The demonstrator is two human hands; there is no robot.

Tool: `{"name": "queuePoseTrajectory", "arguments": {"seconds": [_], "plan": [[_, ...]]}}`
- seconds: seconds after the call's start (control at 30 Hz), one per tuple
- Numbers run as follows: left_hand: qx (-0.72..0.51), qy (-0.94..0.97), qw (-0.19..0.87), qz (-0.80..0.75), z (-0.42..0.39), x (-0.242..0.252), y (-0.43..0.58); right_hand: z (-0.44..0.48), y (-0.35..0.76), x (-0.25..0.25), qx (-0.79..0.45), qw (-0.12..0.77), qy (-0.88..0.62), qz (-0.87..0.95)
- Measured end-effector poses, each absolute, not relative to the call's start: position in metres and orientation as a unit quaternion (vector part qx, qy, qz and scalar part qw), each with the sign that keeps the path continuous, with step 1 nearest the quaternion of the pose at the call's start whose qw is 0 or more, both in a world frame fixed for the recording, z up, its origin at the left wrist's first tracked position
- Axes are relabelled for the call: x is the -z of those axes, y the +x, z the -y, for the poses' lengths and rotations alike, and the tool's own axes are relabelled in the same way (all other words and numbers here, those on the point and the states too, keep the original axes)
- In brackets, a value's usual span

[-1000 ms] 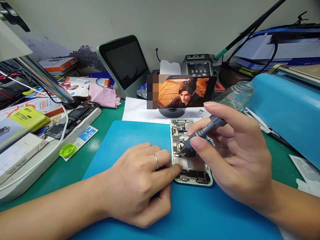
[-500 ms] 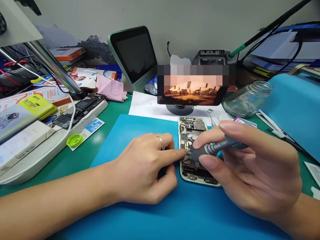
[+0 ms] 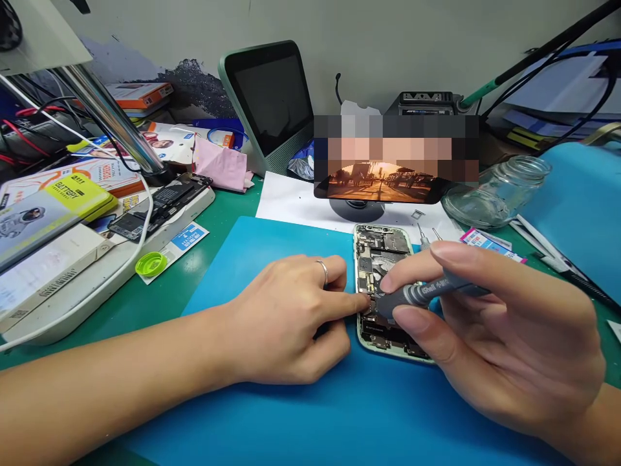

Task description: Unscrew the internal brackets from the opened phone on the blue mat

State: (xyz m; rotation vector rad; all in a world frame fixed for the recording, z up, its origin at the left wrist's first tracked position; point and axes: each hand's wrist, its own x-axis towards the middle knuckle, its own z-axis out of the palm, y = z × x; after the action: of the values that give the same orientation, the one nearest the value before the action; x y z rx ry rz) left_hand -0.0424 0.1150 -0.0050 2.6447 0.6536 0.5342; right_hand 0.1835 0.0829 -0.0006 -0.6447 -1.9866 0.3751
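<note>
Green cap (image 3: 150, 264) at the left hand's (image 3: 291, 310) ten o'clock; that hand, half-curled, holding what I cannot tell, touches the phone (image 3: 395, 243) at nine o'clock, on the mat (image 3: 272, 243). A driver (image 3: 421, 293) is pinched in the right hand (image 3: 519, 330), at the phone's four o'clock.

A pink cloth (image 3: 220, 165) lies beside a dark-screened display (image 3: 272, 97); a green cap (image 3: 151, 264) rests on a card (image 3: 191, 237); a glass jar (image 3: 499, 194) sits at right.

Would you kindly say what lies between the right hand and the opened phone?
In the head view, the grey screwdriver, held by the right hand, slants down over the opened phone; its tip is unclear.
</note>
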Motion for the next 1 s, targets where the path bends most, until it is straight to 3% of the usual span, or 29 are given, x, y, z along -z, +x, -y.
{"name": "queuePoseTrajectory", "arguments": {"seconds": [0.67, 1.0], "plan": [[-0.215, 0.928, 0.2, -0.229, -0.1131, 0.0045, -0.0413, -0.0813, 0.1831, -0.0034, -0.134, 0.483, -0.291, 0.815], [-0.242, 0.924, 0.21, -0.207, -0.1124, 0.0049, -0.0427, -0.081, 0.1851, -0.0075, -0.159, 0.535, -0.252, 0.79]]}}
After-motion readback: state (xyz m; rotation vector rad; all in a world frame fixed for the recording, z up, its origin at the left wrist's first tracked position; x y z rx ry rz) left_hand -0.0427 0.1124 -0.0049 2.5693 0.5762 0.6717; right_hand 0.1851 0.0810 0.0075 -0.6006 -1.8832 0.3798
